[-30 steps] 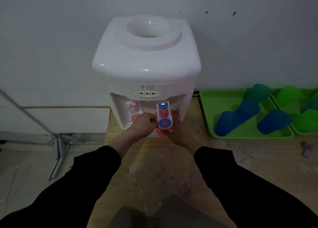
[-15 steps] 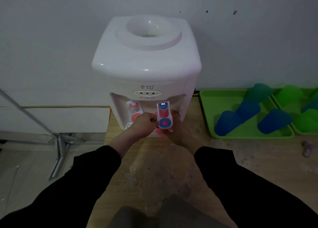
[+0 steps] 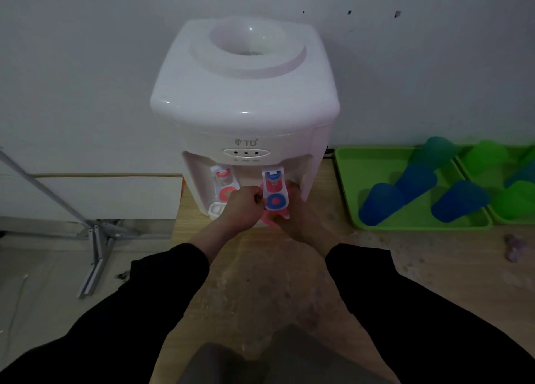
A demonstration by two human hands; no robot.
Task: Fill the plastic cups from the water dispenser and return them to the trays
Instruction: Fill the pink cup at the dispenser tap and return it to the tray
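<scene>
Your left hand is curled tight on the blue tap lever, fingers pinching its edge; your right hand wraps the pink cup directly beneath the spout. The cup is mostly hidden, so its water level cannot be read; both hands sit in the alcove of the water dispenser. Filling looks to be the step in hand; next, release the lever first, then carry the cup level to the green tray on your right, beside the blue cups there.
</scene>
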